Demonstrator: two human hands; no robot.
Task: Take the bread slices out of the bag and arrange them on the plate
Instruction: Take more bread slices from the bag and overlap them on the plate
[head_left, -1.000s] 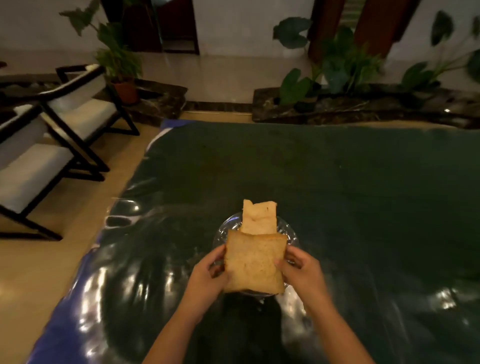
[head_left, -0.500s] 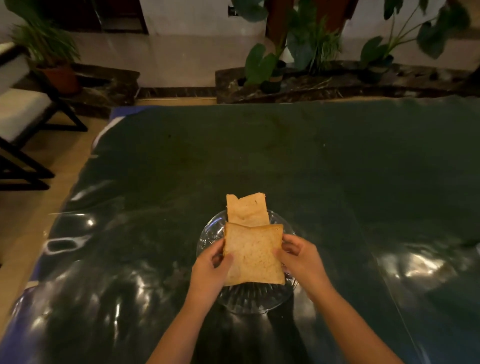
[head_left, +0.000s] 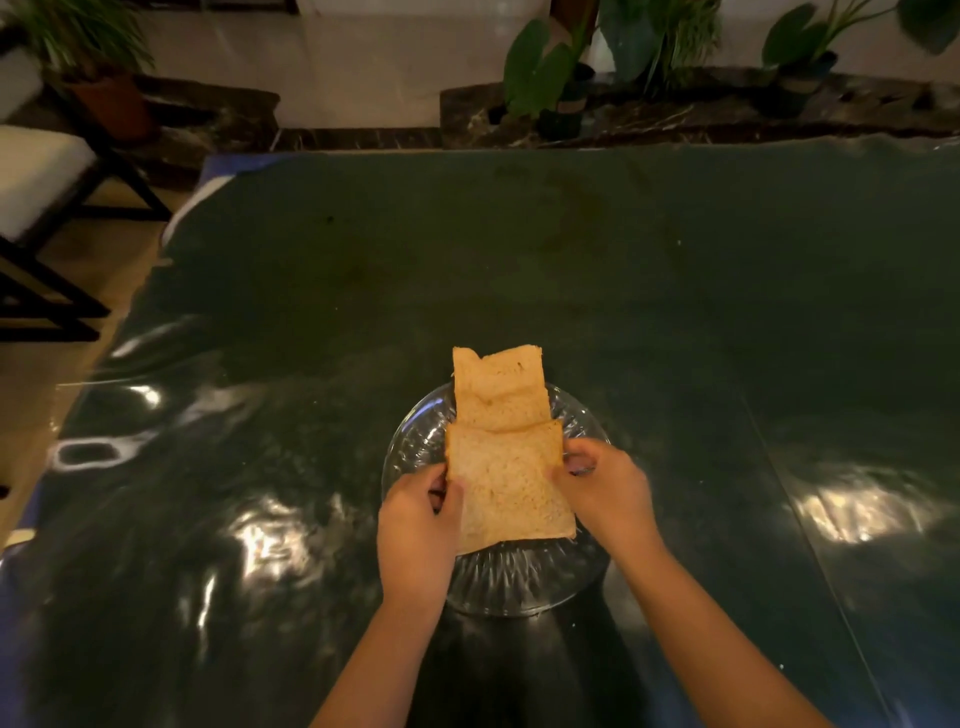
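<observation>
Hands (head_left: 511, 512) grip unlabelled bread slice (head_left: 511, 488) over plate (head_left: 519, 587).

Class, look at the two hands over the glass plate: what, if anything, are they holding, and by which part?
The nearest bread slice, pinched by its side edges: left hand on its left edge, right hand on its right edge, over the glass plate.

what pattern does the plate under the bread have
Clear glass plate with ribs radiating out to the rim, seen best in the head view, below the front slice.

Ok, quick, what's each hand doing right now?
Left hand: closed on the left edge of the front bread slice.
Right hand: closed on the same slice's right edge, over the glass plate.
</observation>
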